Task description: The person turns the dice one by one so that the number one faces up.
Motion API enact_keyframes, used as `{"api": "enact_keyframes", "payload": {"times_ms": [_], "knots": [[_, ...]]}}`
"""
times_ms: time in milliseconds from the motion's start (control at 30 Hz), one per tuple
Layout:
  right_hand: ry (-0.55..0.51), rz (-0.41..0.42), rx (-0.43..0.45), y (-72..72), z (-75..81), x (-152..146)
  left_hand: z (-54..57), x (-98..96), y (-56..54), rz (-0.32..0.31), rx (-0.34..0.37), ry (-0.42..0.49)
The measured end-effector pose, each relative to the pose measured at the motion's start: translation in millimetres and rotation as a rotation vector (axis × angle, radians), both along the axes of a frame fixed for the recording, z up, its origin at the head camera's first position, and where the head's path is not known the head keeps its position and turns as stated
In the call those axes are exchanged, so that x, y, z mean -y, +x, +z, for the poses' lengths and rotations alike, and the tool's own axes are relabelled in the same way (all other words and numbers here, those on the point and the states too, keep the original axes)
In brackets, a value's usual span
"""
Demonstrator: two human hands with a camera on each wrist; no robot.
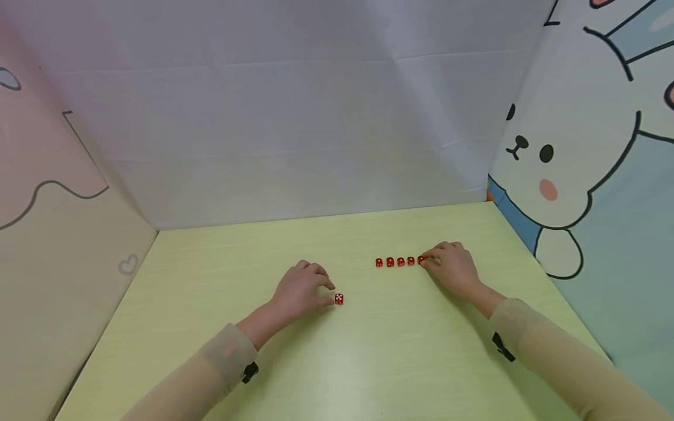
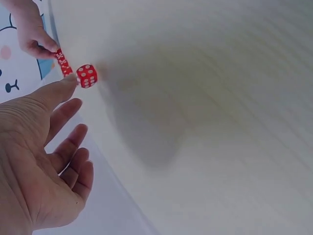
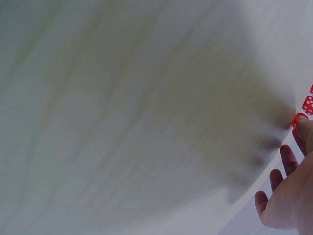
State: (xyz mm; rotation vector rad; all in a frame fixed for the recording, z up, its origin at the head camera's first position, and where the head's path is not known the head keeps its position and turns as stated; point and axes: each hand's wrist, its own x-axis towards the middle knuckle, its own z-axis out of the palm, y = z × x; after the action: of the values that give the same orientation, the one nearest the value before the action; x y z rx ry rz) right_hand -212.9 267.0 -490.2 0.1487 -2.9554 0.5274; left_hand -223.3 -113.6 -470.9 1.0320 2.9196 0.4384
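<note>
A lone red die point(image 1: 339, 299) with white pips sits on the table just off the tip of my left thumb. My left hand point(image 1: 302, 290) is spread beside it, index finger apart from the thumb; the left wrist view shows the same die point(image 2: 86, 76) by the thumb tip. Farther back and to the right, several red dice point(image 1: 401, 262) stand in a straight row. At the row's right end my right hand point(image 1: 451, 267) pinches a die point(image 1: 420, 259) between thumb and index finger. Fingertips partly cover that die point(image 3: 298, 117) in the right wrist view.
The pale yellow-green table point(image 1: 210, 275) runs back to a white cloth wall point(image 1: 295, 128). A side panel with a cartoon rabbit point(image 1: 568, 175) borders the right edge, and a pink and cream panel point(image 1: 58, 251) the left.
</note>
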Motion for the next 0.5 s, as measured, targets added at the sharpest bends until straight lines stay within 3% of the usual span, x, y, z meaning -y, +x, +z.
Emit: {"api": "enact_keyframes", "payload": {"times_ms": [267,500], "knots": [[0.009,0.001,-0.002,-0.5,-2.2,0.5,1.3,-11.0,-2.0,-0.02,0.034,-0.049],[0.01,-0.003,-0.015,-2.1,-5.8,-0.9,-2.8,-17.2,-4.8,-0.015,-0.005,-0.099]]}}
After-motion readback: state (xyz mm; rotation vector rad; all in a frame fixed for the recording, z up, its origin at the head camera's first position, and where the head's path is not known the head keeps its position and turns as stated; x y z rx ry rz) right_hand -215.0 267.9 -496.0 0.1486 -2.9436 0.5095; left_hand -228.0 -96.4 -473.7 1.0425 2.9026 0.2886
